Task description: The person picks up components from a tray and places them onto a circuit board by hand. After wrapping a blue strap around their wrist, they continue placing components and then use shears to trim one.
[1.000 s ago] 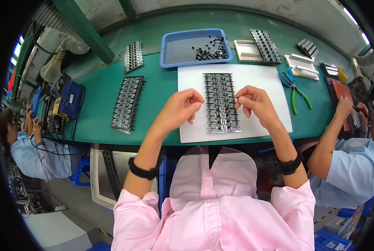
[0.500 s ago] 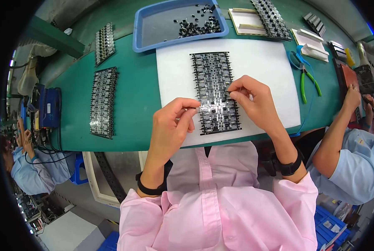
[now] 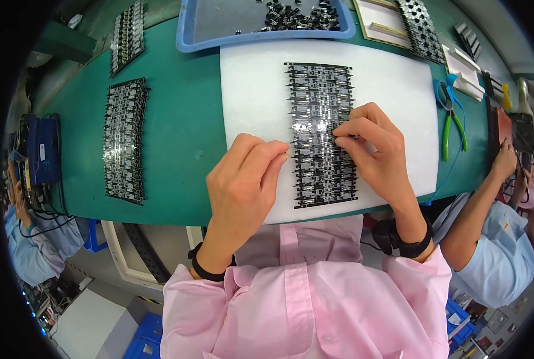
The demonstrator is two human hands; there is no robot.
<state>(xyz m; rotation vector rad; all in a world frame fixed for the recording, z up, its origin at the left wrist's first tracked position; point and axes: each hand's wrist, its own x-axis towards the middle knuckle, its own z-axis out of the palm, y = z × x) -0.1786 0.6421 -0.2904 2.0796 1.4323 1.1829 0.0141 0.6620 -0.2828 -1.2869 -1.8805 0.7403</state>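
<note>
A long panel of small circuit boards (image 3: 322,134), black and silver with toothed sides, lies on a white foam sheet (image 3: 255,96) in front of me. My left hand (image 3: 243,179) is at the panel's left side, thumb and forefinger pinched together beside its edge. Whatever sits between those fingertips is too small to name. Over the right half of the panel, my right hand (image 3: 374,149) also makes a pinch, its fingertips down at the boards. Those fingers hide what they grip.
A blue tray (image 3: 267,43) of small black parts stands at the back. Two similar panels lie left, one being a nearer panel (image 3: 124,140). Green-handled pliers (image 3: 448,134) rest right of the foam. White holders (image 3: 463,72) stand beyond. A co-worker's arm (image 3: 473,209) reaches in at right.
The whole view has shifted, with the panel appearing larger and the tray higher up. My left fingers have closed into a tighter pinch. The right hand stays at the panel's right side.
</note>
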